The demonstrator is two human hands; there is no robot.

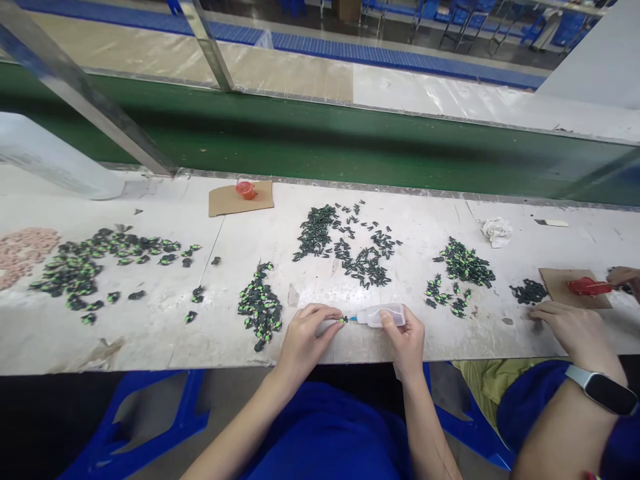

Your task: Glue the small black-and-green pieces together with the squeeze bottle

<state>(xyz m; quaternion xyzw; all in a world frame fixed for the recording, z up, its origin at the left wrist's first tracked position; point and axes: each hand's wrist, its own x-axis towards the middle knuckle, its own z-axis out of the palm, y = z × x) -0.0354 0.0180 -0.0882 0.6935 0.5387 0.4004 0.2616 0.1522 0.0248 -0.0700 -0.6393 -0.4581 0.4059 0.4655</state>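
Observation:
Near the table's front edge, my left hand (307, 339) pinches a small black-and-green piece (343, 320) between thumb and fingertips. My right hand (407, 340) is closed around a clear plastic squeeze bottle (373, 316), held sideways. The bottle's thin blue tip (353, 319) points left and meets or nearly meets the small piece; I cannot tell whether they touch. Left of my left hand lies a pile of black-and-green pieces (260, 307). Beyond my hands are many small dark green parts (315, 230), partly heaped and partly scattered.
More black-and-green pieces (75, 267) spread on the left, beside pink parts (25, 250). A red cup (245, 191) stands on cardboard (220, 202). At right are another pile (467, 262), crumpled tissue (497, 232), a red object (589, 287) and a co-worker's hand (575, 330).

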